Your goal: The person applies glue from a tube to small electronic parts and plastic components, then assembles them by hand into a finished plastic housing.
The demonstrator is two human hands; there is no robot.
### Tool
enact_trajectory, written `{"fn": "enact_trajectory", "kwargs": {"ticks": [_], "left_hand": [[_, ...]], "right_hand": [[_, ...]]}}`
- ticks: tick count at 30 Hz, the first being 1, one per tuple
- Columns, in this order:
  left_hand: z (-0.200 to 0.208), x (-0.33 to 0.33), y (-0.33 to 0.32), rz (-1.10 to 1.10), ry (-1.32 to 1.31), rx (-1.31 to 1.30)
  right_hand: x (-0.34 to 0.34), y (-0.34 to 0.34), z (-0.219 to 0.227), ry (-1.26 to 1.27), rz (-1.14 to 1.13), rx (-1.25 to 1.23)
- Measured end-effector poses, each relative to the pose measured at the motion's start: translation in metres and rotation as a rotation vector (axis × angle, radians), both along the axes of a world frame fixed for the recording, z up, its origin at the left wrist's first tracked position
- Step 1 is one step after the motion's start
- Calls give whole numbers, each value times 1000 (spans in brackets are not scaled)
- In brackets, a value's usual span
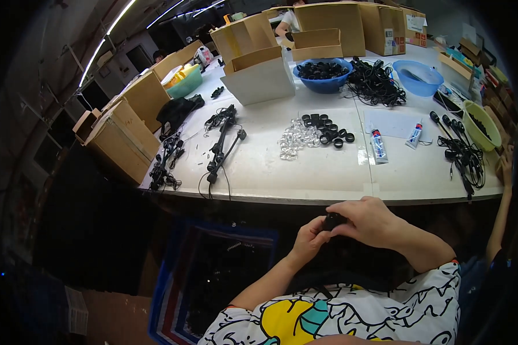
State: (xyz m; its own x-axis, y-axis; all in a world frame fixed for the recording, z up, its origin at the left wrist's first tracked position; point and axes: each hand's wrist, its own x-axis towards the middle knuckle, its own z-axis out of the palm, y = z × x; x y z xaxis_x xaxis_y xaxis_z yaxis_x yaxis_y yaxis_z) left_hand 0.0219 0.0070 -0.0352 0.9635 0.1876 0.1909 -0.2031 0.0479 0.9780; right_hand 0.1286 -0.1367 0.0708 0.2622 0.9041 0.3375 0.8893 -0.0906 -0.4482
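Observation:
In front of the table's near edge, my left hand point(308, 240) and my right hand point(367, 221) meet around a small black rounded part point(333, 220). Fingers of both hands close on it, and they cover much of its shape. Beyond them on the white table point(328, 181) lie several black rings point(328, 127) beside a cluster of small clear pieces point(297, 137). To the right of these are two white-and-blue tubes, one nearer point(379, 146) and one farther point(414, 135) by a white sheet point(389, 123).
Black cabled parts lie at the left point(217, 152) and right point(466, 158). Farther back are a blue bowl of black parts point(323, 86), a cable heap point(377, 83), a light blue basin point(418, 86) and cardboard boxes point(331, 26). Another person's hand point(506, 164) is at the right edge.

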Motion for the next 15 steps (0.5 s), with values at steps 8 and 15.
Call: {"fn": "enact_trajectory", "kwargs": {"ticks": [8,15], "left_hand": [[6,5,-10,124,10,-27],[38,13,26,16,-462,-940]], "right_hand": [[-5,-3,-13,126,-122,45],[-21,-8,-74,595,66,-145]]}}
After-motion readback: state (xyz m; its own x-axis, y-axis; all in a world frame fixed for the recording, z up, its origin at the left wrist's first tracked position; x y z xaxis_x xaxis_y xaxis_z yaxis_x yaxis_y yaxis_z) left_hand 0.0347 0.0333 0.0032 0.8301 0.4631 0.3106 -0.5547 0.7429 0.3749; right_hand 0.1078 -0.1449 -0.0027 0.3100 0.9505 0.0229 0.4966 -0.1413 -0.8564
